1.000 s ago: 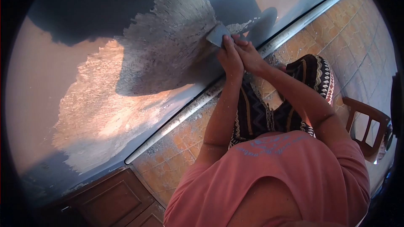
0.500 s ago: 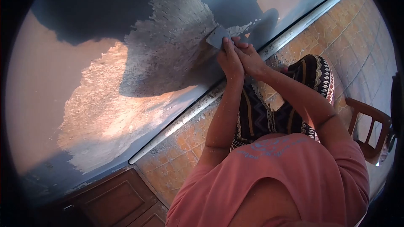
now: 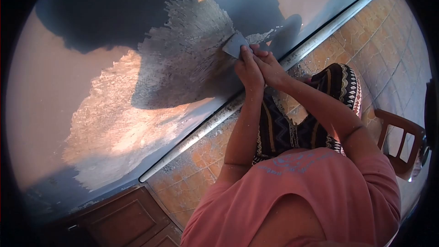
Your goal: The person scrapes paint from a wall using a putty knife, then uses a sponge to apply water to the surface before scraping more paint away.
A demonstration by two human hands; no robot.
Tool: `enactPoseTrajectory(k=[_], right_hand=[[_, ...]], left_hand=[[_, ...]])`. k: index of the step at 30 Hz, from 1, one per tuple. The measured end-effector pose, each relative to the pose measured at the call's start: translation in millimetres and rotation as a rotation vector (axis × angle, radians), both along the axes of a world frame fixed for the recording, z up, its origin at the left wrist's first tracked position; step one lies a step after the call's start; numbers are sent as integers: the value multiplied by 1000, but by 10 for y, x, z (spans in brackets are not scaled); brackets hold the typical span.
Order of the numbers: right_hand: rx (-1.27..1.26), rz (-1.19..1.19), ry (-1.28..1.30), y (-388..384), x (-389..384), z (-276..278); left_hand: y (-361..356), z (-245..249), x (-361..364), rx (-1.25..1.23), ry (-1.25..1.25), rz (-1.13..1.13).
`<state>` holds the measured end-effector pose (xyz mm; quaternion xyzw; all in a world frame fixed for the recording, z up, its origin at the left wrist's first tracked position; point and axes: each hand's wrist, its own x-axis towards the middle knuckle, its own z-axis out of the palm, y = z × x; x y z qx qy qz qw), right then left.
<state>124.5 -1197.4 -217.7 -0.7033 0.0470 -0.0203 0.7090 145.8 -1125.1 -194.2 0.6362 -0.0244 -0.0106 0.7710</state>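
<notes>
My left hand (image 3: 249, 74) and my right hand (image 3: 273, 69) are closed together around a scraper (image 3: 234, 46). Its flat grey blade shows beyond my left fingers, while the handle is hidden in my grip. The blade lies against the wall, at the right part of a rough scraped patch (image 3: 187, 48) where the coating is stripped away. My left thumb presses on the blade's near end. My right fingers overlap the left hand from the right side.
A pale baseboard (image 3: 206, 128) runs diagonally along the wall's foot. Debris lies beside it on the orange tiled floor (image 3: 194, 167). A brown wooden door (image 3: 125, 217) is at lower left, a wooden chair (image 3: 400, 130) at right. Dark shadows fall across the wall.
The scraper and both hands have shifted very slightly down and left along the wall, the blade turning a little. Both hands keep the same hold.
</notes>
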Motion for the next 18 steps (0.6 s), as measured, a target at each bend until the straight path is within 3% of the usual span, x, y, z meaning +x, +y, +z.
enactPoseTrajectory(k=[3,5,9,12,15,16,18], right_hand=[[235,26,35,9,-11,132],[195,34,46,25,-53,63],[87,-42,-38,46,24,5],[305,42,-3,-37,49,426],[78,-73,-136,-1,28,36],[169,-109,-53,73,-43,76],[64,-72,-59,12,91,141]], left_hand=[[30,172,-66,-122,79,-30],[10,165,-63,-157,53,-56],[-4,44,40,4,-32,42],[32,167,-36,6,-31,45],[-39,182,33,-44,-14,-4],[-6,57,-19,-89,43,-1],[5,16,55,-104,43,-30]])
